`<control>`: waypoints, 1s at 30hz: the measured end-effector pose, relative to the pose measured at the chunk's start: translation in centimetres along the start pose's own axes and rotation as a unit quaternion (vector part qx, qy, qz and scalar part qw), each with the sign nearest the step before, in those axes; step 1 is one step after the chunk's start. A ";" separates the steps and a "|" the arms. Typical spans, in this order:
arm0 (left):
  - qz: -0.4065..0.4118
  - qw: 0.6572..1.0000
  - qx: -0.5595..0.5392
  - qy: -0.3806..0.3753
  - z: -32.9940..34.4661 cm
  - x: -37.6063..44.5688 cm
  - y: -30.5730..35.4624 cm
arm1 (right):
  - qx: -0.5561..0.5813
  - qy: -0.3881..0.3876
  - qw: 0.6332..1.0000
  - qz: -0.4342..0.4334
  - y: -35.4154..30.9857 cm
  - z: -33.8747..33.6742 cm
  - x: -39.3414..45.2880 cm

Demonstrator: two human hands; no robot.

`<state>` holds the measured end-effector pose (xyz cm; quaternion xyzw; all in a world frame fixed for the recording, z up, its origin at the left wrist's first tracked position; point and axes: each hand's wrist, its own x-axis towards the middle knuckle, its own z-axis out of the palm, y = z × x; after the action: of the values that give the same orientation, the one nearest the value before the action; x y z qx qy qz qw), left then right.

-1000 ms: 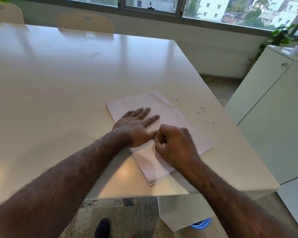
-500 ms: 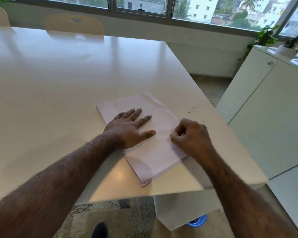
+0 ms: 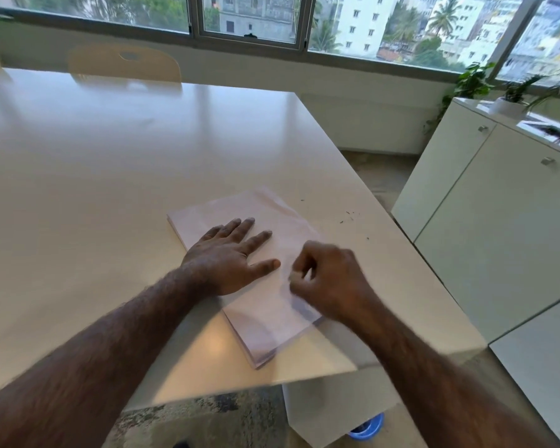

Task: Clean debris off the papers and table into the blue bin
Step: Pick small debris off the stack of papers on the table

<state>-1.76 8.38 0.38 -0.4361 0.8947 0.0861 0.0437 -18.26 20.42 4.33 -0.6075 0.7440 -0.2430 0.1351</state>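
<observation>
A stack of white papers (image 3: 265, 208) lies skewed near the front right corner of the white table (image 3: 110, 189). My left hand (image 3: 230, 257) presses flat on the stack with its fingers spread. My right hand (image 3: 328, 279) is curled into a loose fist over the stack's right edge, fingertips pinched together and blurred; I see nothing in it. Small dark specks of debris (image 3: 349, 215) lie scattered on the table right of the papers, beyond my right hand. The blue bin (image 3: 367, 428) stands on the floor under the table's corner, mostly hidden behind the white table leg.
A white cabinet (image 3: 498, 237) stands close to the table's right side, with potted plants (image 3: 472, 82) on and behind it. Two light chairs (image 3: 123, 64) sit at the far edge. The table's front edge runs just below the papers.
My right hand went from beside my left thumb out to the stack's right edge, then came back a little leftward. My left hand stayed flat on the papers.
</observation>
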 end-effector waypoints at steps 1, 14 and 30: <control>-0.001 1.000 -0.001 0.000 -0.1 0.1 -0.1 | 0.001 -0.018 1.000 -0.006 0.1 0.1 0.1; 0.001 1.000 -0.002 -0.003 -0.1 0.0 -0.1 | -0.041 0.049 0.996 0.061 2.7 -1.3 0.7; 0.042 0.961 -0.239 0.134 -1.0 -4.0 -0.3 | 0.016 0.003 0.999 -0.036 -0.9 1.0 -3.2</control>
<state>0.94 11.14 1.99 -0.4030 0.8635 0.2396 -0.1858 -16.24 23.21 3.64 -0.6306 0.7182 -0.2618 0.1339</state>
